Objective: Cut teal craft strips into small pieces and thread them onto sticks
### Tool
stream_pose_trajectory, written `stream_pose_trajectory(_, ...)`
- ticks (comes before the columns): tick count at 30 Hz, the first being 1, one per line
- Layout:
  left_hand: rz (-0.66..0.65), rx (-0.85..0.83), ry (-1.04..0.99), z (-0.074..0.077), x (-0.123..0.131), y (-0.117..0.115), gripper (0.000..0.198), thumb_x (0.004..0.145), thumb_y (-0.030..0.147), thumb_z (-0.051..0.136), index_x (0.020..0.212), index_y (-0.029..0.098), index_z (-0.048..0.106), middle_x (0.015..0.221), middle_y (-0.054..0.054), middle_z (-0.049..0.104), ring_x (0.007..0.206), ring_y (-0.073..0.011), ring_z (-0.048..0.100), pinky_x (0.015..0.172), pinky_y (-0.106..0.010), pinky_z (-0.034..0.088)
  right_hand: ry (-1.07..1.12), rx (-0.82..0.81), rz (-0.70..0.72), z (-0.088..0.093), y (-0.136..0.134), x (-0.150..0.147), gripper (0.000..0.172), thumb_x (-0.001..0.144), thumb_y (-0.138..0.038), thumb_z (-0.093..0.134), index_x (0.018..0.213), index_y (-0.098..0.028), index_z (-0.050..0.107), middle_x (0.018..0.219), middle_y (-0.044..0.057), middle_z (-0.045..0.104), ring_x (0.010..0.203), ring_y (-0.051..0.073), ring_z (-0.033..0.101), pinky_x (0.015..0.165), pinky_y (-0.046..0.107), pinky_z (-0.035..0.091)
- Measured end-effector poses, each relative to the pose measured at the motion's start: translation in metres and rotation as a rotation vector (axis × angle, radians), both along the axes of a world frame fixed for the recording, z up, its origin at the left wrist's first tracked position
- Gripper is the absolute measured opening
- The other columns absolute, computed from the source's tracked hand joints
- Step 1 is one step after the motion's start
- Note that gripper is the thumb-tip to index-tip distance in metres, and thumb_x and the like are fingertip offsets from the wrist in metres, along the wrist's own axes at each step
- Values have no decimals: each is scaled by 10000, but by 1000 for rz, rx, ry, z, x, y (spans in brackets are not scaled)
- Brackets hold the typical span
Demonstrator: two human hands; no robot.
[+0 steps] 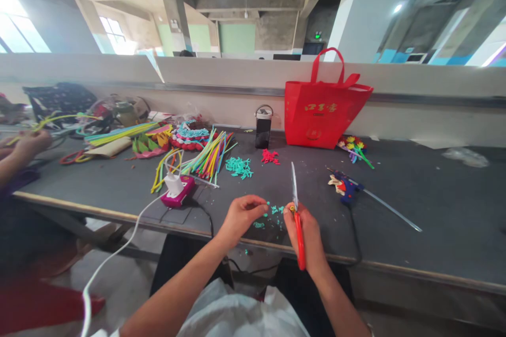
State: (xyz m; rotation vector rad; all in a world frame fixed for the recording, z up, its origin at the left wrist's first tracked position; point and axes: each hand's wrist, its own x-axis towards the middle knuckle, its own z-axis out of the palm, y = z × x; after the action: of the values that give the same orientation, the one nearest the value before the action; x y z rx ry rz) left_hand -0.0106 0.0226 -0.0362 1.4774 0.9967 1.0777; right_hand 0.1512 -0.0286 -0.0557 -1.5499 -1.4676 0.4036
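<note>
My right hand is wrapped round a pair of scissors with red handles, their blades pointing away from me. To its left my left hand is closed in a pinch near the table's front edge. Small teal specks show at its fingertips, but whether they are held I cannot tell. Teal scraps lie on the dark table between the two hands. Farther back sit a heap of short teal pieces and a smaller heap of red pieces.
Colourful pipe cleaners lie left, behind a magenta power strip with a white plug and cable. A red bag and a dark lidded device stand at the back. Right lies a glue gun. Another person's hand works far left.
</note>
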Motion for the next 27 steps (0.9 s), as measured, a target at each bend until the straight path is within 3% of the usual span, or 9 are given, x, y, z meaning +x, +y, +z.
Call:
stream_pose_trajectory(3,37,-234,-296,8,0,-9,164,673,283,741,787,167,716,689,-8,638,637,-112,534,670,-243,413,-91,-82,7,1,-16,-4,263,917,-441,401,919,-214,533,702,12,664,635,184,638,586,245,422)
stream_pose_trajectory(8,39,-334,-442,28,4,-28,167,638,231,767,780,155,721,719,-13,647,625,-94,531,643,-217,415,-266,-129,1,4,-42,-20,250,917,-425,423,1046,-222,492,743,14,687,609,206,668,534,259,403)
stream_pose_trajectory(14,57,-296,-442,34,5,-42,136,651,249,757,714,142,701,678,-21,644,639,-116,548,659,-234,426,-363,-146,-19,2,-49,-29,224,879,-330,482,1070,-214,495,867,41,691,702,209,673,560,264,410)
stream_pose_trajectory(20,65,-274,-405,25,6,-44,96,659,224,739,680,147,685,664,-4,644,634,-107,540,659,-218,409,-459,-128,-60,-3,-47,-30,200,892,-319,477,1061,-215,502,818,32,685,684,214,660,574,275,383)
stream_pose_trajectory(27,134,-240,-392,28,8,-48,149,617,244,780,693,151,691,697,-13,666,655,-120,554,669,-223,416,-482,-112,-100,-5,-49,-28,169,900,-343,476,1006,-218,516,775,23,675,651,204,643,556,269,357)
